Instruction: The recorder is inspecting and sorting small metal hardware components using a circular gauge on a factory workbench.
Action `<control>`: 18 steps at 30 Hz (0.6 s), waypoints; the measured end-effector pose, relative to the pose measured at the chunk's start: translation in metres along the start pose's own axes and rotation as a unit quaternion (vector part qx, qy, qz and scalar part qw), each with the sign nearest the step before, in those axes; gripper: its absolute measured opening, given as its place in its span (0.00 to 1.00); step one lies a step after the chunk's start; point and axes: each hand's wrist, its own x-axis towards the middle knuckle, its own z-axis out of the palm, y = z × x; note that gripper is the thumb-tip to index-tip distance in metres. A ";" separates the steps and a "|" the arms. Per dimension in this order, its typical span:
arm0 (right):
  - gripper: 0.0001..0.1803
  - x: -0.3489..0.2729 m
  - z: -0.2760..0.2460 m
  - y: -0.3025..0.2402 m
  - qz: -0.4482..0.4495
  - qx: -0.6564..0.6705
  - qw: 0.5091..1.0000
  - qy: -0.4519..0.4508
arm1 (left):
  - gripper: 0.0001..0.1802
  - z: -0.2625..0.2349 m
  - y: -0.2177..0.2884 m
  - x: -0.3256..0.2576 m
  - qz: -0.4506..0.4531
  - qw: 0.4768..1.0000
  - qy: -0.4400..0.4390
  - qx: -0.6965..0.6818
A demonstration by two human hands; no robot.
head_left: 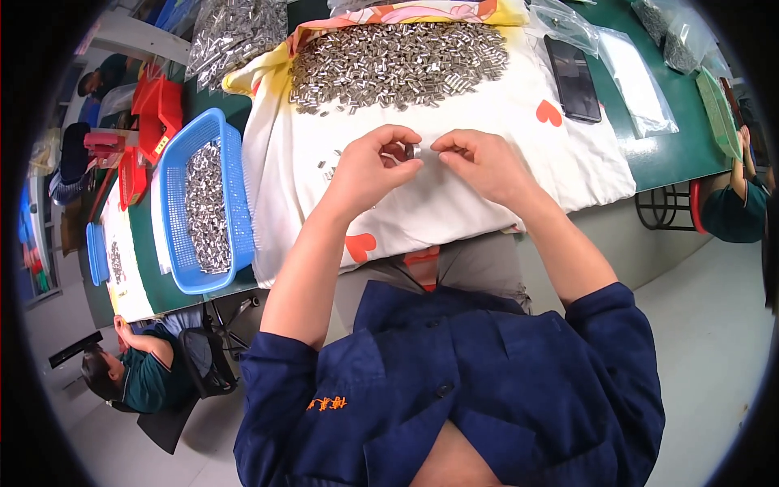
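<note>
My left hand (372, 169) is curled over the white cloth (479, 191), its thumb and fingers closed on a small silvery metal sleeve (416, 151). Just right of it, my right hand (487, 169) has thumb and forefinger drawn together; whatever lies between those fingertips is too small to make out. A narrow gap separates the two hands. Beyond them spreads a broad heap of short metal sleeves (398, 65) on the cloth. A few loose pieces (329, 172) lie beside my left hand, partly hidden by it.
At left stands a blue plastic basket (241, 211) holding many metal pieces. A bulging clear bag (235, 36) of metal parts sits behind it. A dark phone (573, 79) and a flat clear bag (641, 89) lie at right. Co-workers sit at both sides; red bins (158, 109) stand far left.
</note>
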 end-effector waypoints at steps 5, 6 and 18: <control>0.11 0.004 0.012 -0.008 -0.011 0.021 1.000 -0.020 | 0.16 -0.018 -0.020 -0.013 0.010 0.975 -0.017 -0.223; 0.11 0.005 0.014 -0.007 -0.014 0.023 0.999 -0.021 | 0.16 -0.021 -0.024 -0.015 0.028 0.952 -0.034 -0.303; 0.09 0.047 0.047 -0.037 -0.082 -0.065 0.993 -0.060 | 0.16 -0.093 -0.069 -0.037 0.099 0.903 0.043 -0.416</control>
